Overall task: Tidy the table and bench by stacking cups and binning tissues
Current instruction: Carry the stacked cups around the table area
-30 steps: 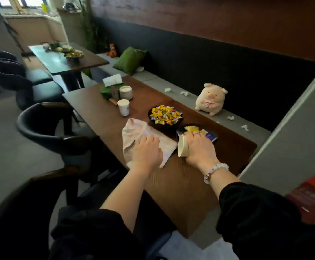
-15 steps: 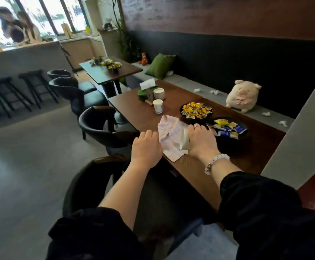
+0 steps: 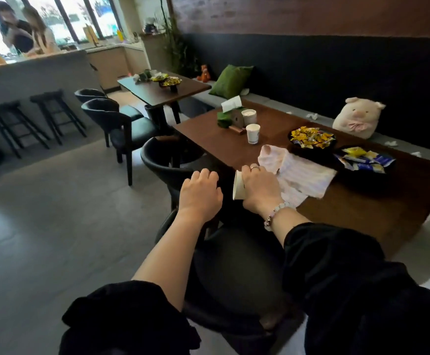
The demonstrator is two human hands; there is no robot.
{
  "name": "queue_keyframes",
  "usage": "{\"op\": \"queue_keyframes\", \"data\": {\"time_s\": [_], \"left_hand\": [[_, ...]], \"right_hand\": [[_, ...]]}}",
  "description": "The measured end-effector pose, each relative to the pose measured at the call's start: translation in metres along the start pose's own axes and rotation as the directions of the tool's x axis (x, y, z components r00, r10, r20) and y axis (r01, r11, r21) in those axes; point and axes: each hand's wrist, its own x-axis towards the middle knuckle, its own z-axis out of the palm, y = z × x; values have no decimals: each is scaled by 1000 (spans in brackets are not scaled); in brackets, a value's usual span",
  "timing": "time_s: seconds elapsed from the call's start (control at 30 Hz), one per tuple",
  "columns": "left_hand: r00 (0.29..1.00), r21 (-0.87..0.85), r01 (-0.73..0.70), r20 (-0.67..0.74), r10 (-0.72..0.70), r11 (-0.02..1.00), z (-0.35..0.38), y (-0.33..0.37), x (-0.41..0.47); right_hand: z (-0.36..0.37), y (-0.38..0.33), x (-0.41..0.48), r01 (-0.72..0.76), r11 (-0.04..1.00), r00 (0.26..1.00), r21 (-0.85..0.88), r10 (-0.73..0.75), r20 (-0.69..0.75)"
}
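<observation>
Dark brown wooden café table (image 3: 224, 144) ran along a grey cushioned bench (image 3: 401, 149), where crumpled white tissues (image 3: 312, 115) lay scattered near a cream plush pig (image 3: 360, 116). At the table's near edge, the right hand (image 3: 260, 188) gripped a beige paper cup (image 3: 238, 187) tipped on its side, mouth facing left, just beside a pale pink striped cloth (image 3: 306, 178) spread on the tabletop. The left hand (image 3: 200, 193) hovered off the table near a black chair (image 3: 162, 162), fingers loosely bent, holding nothing. Farther along stood a white paper cup (image 3: 253, 133), upright, near a black dish of yellow-wrapped sweets (image 3: 311, 139).
</observation>
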Motion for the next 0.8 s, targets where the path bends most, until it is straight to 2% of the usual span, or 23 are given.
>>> {"op": "queue_keyframes", "data": {"time_s": [0.03, 0.1, 0.13, 0.2, 0.3, 0.47, 0.8], "left_hand": [[1000, 18, -24, -3, 24, 1000, -1, 1, 3], [1000, 1, -7, -14, 7, 1000, -5, -53, -2], [1000, 10, -29, -11, 29, 1000, -6, -49, -2], [997, 3, -71, 23, 71, 997, -8, -91, -6], [995, 2, -95, 10, 95, 995, -11, -116, -4], [994, -20, -101, -44, 100, 995, -8, -164, 16], [986, -43, -160, 29, 162, 986, 26, -244, 83]], "right_hand": [[1, 1, 0, -12, 1000, 1000, 15, 12, -10], [8, -51, 13, -14, 1000, 1000, 16, 14, -10], [8, -48, 11, -37, 999, 999, 19, 37, -8], [15, -91, 17, -67, 997, 998, 30, 66, 9], [19, -116, 22, -65, 998, 997, 10, 65, 31], [13, -144, 60, -90, 995, 996, -39, 90, -9], [43, -196, 159, -158, 985, 986, -64, 161, 46]]}}
